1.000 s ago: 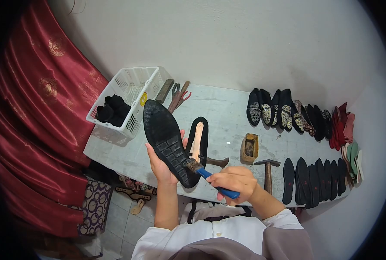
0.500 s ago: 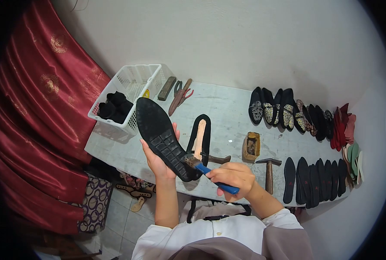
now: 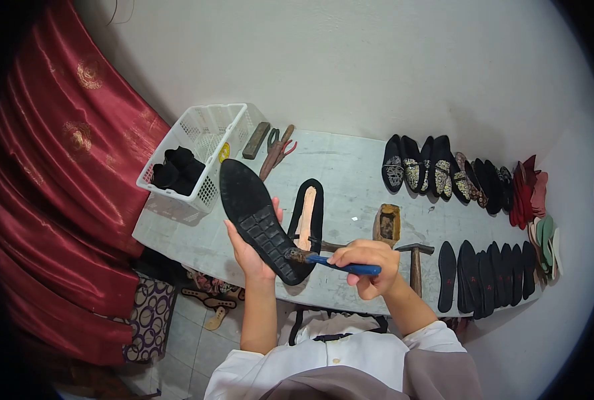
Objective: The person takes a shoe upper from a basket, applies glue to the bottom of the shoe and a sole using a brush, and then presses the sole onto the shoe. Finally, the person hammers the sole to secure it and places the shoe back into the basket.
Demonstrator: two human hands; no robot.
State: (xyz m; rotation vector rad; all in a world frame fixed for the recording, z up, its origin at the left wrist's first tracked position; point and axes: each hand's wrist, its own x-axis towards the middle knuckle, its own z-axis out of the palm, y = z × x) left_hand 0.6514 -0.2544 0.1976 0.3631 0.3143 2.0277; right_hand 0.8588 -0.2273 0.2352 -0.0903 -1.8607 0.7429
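My left hand [image 3: 251, 257] holds a black shoe sole [image 3: 247, 200] from below and behind, its patterned side facing me; whether a shoe is attached behind it is hidden. Closed around the blue handle of a brush [image 3: 340, 265] is my right hand [image 3: 370, 265]. The brush's dark bristles touch the sole's lower end, near the heel. Just behind the sole, a black shoe [image 3: 308, 207] with a pale strip along its inside lies on the table. A hammer [image 3: 415, 267] lies to the right of my right hand, and a yellowish tub [image 3: 387, 225] with a dark inside stands beyond it.
A white plastic basket [image 3: 207, 133] with black items stands at the table's left. Beside it lie a dark block [image 3: 255, 140] and pliers [image 3: 280, 152]. Decorated shoes [image 3: 417, 167] line the back right, above a row of black insoles [image 3: 467, 277]. A red curtain [image 3: 77, 167] hangs on the left.
The sole has shifted slightly right and down. The brush has swung to a flatter angle, and my right hand has moved a little right and up with it.
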